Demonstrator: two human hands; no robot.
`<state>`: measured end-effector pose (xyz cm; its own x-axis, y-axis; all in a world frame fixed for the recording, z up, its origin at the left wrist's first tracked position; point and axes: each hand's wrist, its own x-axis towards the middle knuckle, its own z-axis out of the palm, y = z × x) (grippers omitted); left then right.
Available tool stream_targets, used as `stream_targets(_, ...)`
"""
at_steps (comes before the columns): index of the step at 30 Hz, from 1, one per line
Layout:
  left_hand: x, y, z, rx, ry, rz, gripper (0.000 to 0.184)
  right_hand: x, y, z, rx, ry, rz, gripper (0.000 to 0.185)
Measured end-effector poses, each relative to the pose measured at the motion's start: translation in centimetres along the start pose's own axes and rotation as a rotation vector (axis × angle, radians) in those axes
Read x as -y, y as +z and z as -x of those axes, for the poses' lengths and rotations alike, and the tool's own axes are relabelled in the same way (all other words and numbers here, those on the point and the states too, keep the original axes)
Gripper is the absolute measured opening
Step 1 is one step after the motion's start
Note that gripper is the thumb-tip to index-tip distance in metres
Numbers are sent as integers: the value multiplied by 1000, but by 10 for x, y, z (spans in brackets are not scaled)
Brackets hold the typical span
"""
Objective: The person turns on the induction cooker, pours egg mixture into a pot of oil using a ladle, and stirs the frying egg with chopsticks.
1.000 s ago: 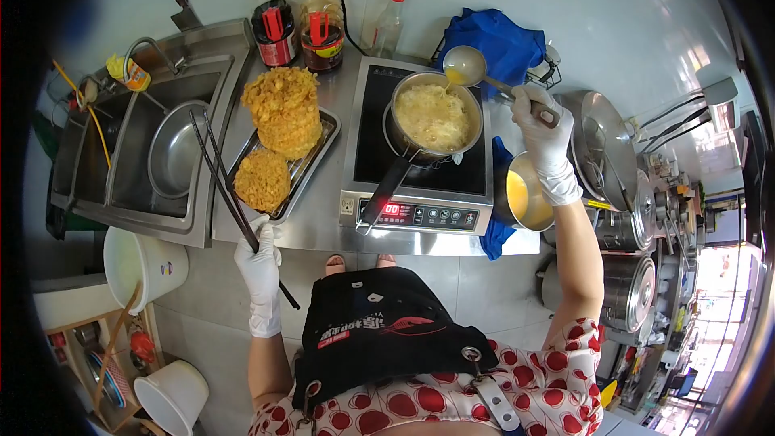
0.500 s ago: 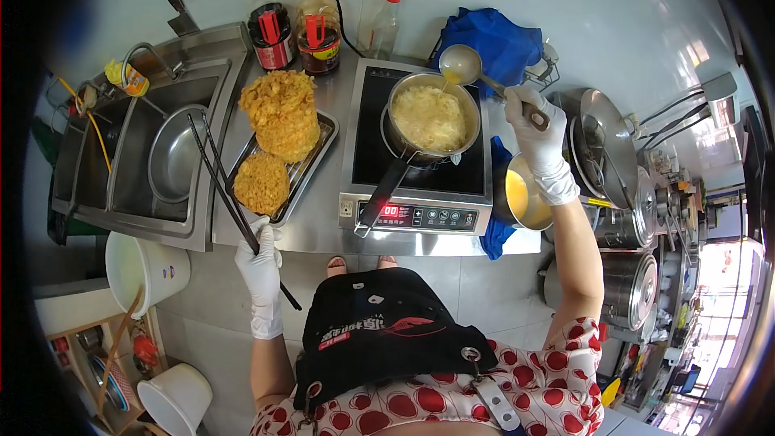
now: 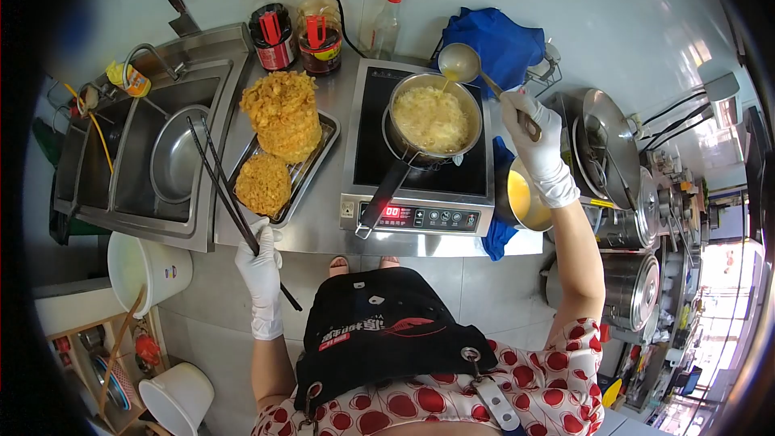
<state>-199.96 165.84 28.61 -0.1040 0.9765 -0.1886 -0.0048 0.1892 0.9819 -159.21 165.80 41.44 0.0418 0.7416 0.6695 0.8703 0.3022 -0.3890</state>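
My right hand (image 3: 534, 133), in a white glove, is closed round the handle of a ladle (image 3: 458, 63). The ladle is tilted over a saucepan (image 3: 476, 125), and a thin yellow stream runs from it into the pan. Pale yellow froth (image 3: 432, 119) bubbles inside. The pan sits on an induction cooker (image 3: 367, 97), its black handle towards me. Long dark chopsticks (image 3: 230, 202) are gripped in my gloved left hand (image 3: 260, 270), below the counter's front edge. Golden fried cakes (image 3: 280, 117) lie on a rack in a metal tray (image 3: 311, 169), several of them stacked.
A metal bowl of yellow liquid (image 3: 525, 198) stands right of the cooker, near a blue cloth (image 3: 492, 40). Bottles (image 3: 319, 28) line the wall. A double sink (image 3: 153, 145) is at left, a wok (image 3: 605, 129) at right.
The ladle has tipped slightly further, and its yellow stream shows more plainly. My left hand and the chopsticks have hardly moved.
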Motion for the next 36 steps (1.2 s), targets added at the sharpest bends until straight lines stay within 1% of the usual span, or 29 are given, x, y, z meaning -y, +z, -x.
stream_targets(2, -1, 1, 0, -1, 2, -2, 18, -1, 1, 1, 19, 12, -20, 15)
stream_targets(5, -3, 2, 0, 2, -12, 3, 18, -2, 2, 3, 52, -44, 20, 17)
stream_targets(7, -3, 2, 0, 7, -6, 5, 18, 0, 3, 2, 74, -137, 90, 20)
stream_targets(10, -4, 2, 0, 12, -11, 0, 18, 6, 1, 2, 114, -131, 122, 22)
stream_targets(14, -3, 3, -1, 10, -5, -3, 18, 7, 5, 1, 104, -152, 120, 21)
stream_targets(17, -2, 3, -3, 10, 5, 1, 19, 8, 8, 0, 75, -164, 31, 20)
stream_targets(20, -2, 4, -3, 11, 4, -2, 19, 7, 8, 0, 99, -173, 57, 19)
stream_targets(22, -2, 5, -4, 9, 0, -4, 19, 2, 10, 0, 105, -256, 153, 25)
stream_targets(29, 0, 6, -6, 7, 10, -6, 19, 8, 9, 2, 126, -247, 153, 24)
stream_targets(31, -1, 7, -6, 7, 8, 1, 19, 8, 9, 4, 130, -289, 190, 25)
stream_targets(36, 1, 6, -7, 15, 10, 10, 19, 9, 11, 11, 143, -287, 184, 28)
